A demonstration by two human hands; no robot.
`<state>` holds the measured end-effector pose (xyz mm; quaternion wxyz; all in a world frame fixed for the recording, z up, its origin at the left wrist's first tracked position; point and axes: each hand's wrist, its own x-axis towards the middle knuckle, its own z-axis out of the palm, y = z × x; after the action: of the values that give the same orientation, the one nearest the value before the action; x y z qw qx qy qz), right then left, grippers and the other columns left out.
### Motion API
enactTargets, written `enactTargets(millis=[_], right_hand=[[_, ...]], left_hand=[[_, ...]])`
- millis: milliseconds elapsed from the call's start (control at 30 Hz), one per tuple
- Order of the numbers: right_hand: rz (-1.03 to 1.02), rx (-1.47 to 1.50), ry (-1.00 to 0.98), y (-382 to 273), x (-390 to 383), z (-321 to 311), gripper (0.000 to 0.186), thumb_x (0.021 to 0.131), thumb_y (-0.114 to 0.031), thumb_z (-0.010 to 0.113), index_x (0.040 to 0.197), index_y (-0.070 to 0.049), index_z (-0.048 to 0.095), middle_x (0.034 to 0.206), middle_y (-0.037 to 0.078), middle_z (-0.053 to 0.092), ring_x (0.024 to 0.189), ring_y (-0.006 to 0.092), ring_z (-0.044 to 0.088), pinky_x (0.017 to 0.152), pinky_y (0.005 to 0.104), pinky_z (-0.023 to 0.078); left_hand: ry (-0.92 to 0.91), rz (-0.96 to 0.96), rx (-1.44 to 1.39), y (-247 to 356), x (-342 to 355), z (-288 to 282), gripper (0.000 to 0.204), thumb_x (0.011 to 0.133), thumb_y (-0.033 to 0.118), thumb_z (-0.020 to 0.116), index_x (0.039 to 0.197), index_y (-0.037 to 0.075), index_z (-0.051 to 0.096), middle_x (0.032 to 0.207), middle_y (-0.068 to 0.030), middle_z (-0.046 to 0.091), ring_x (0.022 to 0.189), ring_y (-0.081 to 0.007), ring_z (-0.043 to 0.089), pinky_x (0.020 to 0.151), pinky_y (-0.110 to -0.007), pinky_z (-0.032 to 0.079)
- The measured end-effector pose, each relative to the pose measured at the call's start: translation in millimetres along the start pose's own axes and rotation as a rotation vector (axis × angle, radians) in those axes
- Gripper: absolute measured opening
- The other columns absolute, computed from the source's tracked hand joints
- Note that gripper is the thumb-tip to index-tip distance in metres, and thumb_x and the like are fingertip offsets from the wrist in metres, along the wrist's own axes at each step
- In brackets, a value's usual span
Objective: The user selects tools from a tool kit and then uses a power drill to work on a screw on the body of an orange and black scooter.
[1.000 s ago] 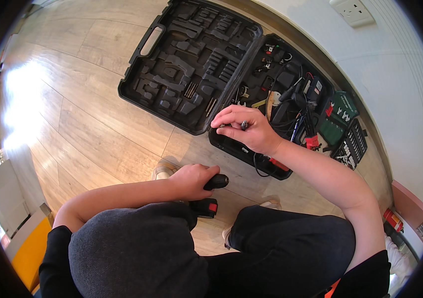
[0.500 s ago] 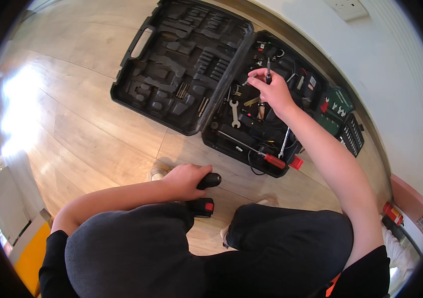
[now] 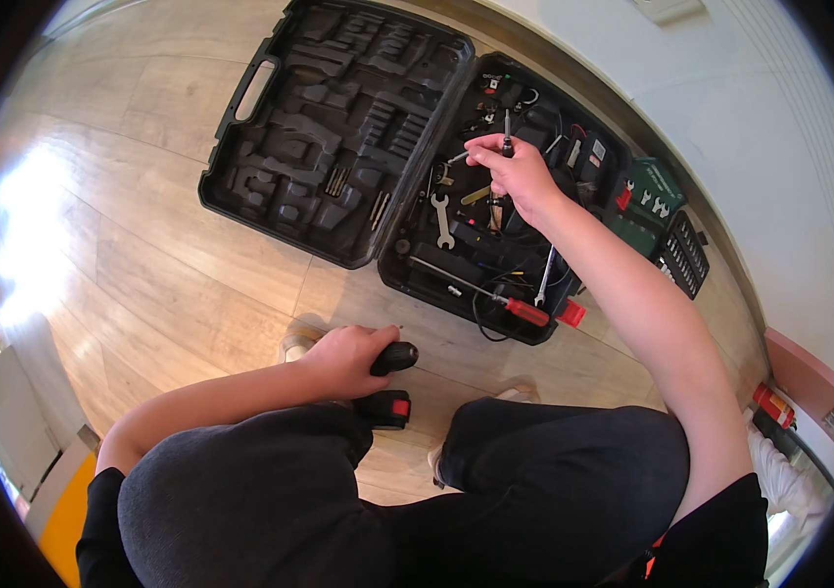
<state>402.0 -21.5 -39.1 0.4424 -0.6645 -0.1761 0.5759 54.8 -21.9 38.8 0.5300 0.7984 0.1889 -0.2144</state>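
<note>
Faces open case [image 3: 324,132], with spanner [image 3: 443,221] and red screwdriver [image 3: 526,312] inside and green box [image 3: 665,184] just beside. Reaches past screwdriver on an up-left slant — pinches rod [image 3: 508,145] in bent right hand [image 3: 523,178], over the tool-filled half. Grips drill [image 3: 394,359] in curled left hand [image 3: 342,359], on near side of case — pointed rightward.

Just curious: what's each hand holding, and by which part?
The left hand grips a black drill by its handle; the right hand holds at least one slim tool, exact hold hidden.
</note>
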Motion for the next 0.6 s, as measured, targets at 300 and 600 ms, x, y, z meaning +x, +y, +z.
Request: enactTargets(millis=[300,600], right_hand=[[-0.112,-0.252,-0.221,-18.6,20.4,69.8,0.018,0.087,-0.013,0.072,0.105,-0.007,0.075,0.095,0.002,0.075,0.082,0.0125,0.068,0.07,0.0299,0.051],[-0.269,-0.951,-0.285,-19.0,78.0,167.4,0.01,0.081,-0.007,0.071,0.089,-0.009,0.077,0.089,0.01,0.076,0.087,0.0251,0.073,0.079,0.037,0.056]], left_hand=[[0.046,0.015,-0.051,-7.0,-14.7,-2.6,0.035,0.079,0.018,0.076,0.104,0.007,0.054,0.083,-0.0188,0.066,0.083,-0.0427,0.066,0.071,-0.051,0.051],[0.08,0.082,-0.071,-17.8,-32.4,-0.7,0.039,0.076,0.017,0.078,0.105,0.007,0.053,0.084,-0.0173,0.065,0.084,-0.0418,0.065,0.072,-0.051,0.051]])
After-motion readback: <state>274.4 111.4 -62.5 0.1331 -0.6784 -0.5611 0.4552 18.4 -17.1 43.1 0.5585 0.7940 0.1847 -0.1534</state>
